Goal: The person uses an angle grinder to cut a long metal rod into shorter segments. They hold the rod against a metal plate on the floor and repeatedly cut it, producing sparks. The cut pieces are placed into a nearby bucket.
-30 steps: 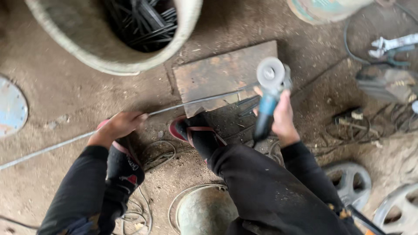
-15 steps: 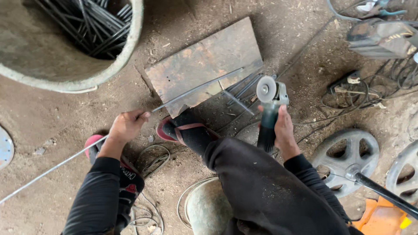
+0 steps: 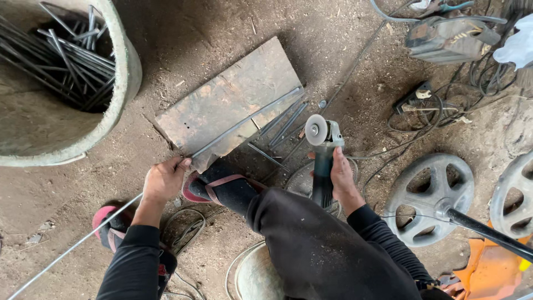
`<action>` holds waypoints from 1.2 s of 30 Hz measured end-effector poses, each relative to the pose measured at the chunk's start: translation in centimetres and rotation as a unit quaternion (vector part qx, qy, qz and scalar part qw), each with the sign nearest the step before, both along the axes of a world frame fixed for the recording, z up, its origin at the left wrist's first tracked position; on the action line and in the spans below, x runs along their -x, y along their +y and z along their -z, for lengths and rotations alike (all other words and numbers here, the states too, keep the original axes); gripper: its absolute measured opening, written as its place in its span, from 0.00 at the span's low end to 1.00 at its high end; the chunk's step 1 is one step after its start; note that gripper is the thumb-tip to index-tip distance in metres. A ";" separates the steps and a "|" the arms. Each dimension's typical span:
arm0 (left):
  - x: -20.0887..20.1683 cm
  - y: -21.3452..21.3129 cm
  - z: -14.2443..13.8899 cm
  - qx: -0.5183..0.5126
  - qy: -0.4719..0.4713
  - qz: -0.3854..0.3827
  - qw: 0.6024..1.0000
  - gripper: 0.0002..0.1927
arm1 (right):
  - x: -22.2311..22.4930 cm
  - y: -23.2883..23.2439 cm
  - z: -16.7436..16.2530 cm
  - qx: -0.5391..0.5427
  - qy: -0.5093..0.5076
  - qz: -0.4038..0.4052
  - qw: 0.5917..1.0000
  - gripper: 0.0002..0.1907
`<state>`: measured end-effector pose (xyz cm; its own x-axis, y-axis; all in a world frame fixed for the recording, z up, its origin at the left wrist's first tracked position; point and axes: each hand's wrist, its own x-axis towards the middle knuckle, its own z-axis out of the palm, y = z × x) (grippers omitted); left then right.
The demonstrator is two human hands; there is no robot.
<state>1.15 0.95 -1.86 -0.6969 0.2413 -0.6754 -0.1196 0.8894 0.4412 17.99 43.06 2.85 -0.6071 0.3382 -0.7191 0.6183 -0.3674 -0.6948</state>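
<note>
Left hand grips my long steel rod lying across the rusty plate; right hand clasps the angle grinder beside it, over dirt floor.

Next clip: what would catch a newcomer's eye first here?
Probably the angle grinder at centre, gripped by the right hand with its disc up. Next, the long thin rod the left hand holds across a rusty metal plate, one foot at the plate's near edge.

Our two hands, both closed

Our left hand grips low and forward; our right hand stays wrapped, sleeves dark.
</note>
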 end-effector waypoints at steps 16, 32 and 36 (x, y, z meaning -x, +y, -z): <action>-0.6 1.1 0.6 -0.035 0.073 -0.005 0.997 0.24 | -0.7 0.0 0.1 0.008 -0.024 0.006 1.000 0.36; -0.6 1.4 0.4 -0.014 0.056 -0.002 0.998 0.25 | 0.3 -0.9 -0.7 0.016 -0.009 -0.008 1.000 0.35; -0.6 0.9 0.1 -0.040 0.081 0.000 0.996 0.25 | 1.4 -1.7 -0.9 0.013 -0.013 -0.020 1.000 0.33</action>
